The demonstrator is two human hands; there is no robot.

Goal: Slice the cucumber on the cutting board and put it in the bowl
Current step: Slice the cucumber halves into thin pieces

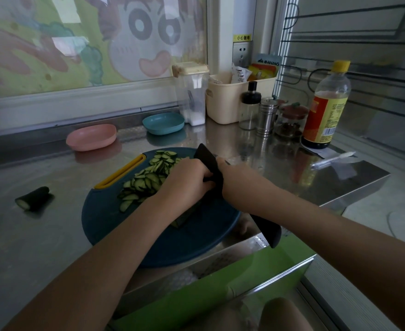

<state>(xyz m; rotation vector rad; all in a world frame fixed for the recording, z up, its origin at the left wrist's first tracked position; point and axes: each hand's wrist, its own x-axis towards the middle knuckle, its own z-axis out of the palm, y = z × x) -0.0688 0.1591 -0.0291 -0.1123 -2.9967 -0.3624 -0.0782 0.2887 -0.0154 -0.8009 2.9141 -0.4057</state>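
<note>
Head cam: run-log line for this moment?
left hand: holds cucumber on cutting board | right hand: grips knife | slices: piled on board | pink bowl, teal bowl: no slices

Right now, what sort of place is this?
Probably a home kitchen: a stainless steel counter, a knife over a cutting board of cucumber slices, and a sauce bottle and steel shaker by the wall.
</note>
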